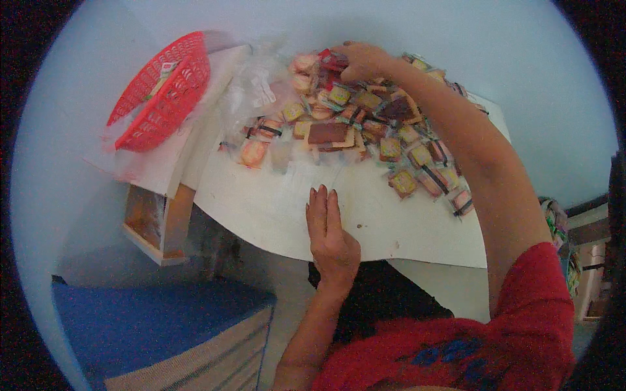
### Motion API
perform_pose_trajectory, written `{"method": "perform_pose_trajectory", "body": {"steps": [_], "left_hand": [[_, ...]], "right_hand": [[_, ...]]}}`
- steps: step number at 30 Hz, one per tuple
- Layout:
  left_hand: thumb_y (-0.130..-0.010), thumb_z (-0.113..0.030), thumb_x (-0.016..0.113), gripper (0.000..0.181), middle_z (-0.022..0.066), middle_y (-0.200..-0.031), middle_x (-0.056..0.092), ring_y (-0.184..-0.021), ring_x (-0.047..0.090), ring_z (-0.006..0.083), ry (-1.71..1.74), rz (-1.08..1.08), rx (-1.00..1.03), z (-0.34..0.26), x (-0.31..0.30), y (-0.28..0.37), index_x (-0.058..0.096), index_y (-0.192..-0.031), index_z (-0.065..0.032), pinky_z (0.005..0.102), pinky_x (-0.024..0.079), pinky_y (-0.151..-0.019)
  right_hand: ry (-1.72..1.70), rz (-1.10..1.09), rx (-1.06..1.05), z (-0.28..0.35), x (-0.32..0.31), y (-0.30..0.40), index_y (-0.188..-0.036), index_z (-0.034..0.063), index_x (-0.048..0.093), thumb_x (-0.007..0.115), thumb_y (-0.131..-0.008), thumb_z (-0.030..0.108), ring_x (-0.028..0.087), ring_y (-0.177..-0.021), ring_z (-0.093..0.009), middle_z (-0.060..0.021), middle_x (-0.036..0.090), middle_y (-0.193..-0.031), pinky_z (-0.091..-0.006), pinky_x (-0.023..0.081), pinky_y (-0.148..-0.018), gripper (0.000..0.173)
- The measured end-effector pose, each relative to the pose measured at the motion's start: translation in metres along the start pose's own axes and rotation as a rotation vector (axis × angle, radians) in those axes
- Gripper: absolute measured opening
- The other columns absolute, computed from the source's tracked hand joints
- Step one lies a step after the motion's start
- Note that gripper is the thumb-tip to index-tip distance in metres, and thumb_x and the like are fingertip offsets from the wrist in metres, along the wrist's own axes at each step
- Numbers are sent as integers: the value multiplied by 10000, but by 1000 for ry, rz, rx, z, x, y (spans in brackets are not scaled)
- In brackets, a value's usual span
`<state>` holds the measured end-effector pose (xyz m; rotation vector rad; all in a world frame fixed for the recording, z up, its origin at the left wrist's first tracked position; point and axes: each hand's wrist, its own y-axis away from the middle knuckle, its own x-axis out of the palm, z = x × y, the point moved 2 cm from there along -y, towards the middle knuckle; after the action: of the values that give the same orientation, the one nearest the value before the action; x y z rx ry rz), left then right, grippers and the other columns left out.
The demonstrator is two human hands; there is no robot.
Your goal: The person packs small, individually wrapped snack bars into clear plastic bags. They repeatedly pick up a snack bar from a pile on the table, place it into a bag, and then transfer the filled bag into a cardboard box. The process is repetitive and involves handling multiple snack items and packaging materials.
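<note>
My left hand (333,247) rests near the front edge of the white table (274,215), palm down with the fingers stretched out and nothing in it. At the far side of the table, my right hand (364,61) reaches over a pile of small wrapped snacks and has its fingers closed on a red packet (332,59). Some blur hides how far the grip goes around it. Between the hands lie a brown-topped, biscuit-like stack (328,134), several yellow-marked wrapped pieces (390,148) and an orange round packet (253,152).
Clear plastic bags (261,88) lie left of the pile. A red perforated plastic basket (168,105) sits tilted on a pale surface at the left, above an open wooden compartment (146,220). A blue-topped surface (161,313) is low on the left.
</note>
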<state>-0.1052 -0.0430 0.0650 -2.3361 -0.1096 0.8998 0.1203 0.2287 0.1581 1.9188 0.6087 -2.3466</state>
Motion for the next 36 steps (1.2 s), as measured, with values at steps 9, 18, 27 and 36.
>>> {"method": "perform_pose_trajectory", "body": {"steps": [9, 18, 27, 36], "left_hand": [[-672, 138, 389, 667, 258, -1409, 452, -1348, 379, 452, 8, 36, -3, 4, -2, 0, 483, -1329, 71, 540, 294, -1129], [-666, 140, 395, 670, 244, -1407, 463, -1352, 381, 439, -6, 22, -29, 3, -5, 0, 495, -1324, 62, 520, 298, -1133], [-654, 153, 414, 684, 243, -1402, 467, -1351, 384, 436, -12, -1, -21, 6, -3, 4, 492, -1327, 58, 495, 304, -1134], [-700, 154, 450, 608, 257, -1377, 477, -1331, 398, 447, -9, -12, 15, 2, -2, 3, 500, -1301, 80, 513, 318, -1118]], "right_hand": [[-574, 862, 97, -21, 27, -50, -1210, 71, 568, 733, -667, 363, 623, -862, -234, -119, 663, -935, -406, 505, -763, 638], [-194, 320, 179, 11, 29, -45, -1179, 48, 601, 815, -610, 423, 660, -970, -352, -168, 692, -1065, -421, 524, -837, 714], [33, 181, 155, 11, 39, -41, -1115, 62, 586, 719, -666, 128, 641, -992, -392, -212, 674, -1042, -467, 513, -825, 473], [-528, -479, 145, -39, -8, 1, -1205, 79, 503, 647, -731, 43, 647, -930, -287, -149, 642, -1032, -426, 535, -786, 497]]}}
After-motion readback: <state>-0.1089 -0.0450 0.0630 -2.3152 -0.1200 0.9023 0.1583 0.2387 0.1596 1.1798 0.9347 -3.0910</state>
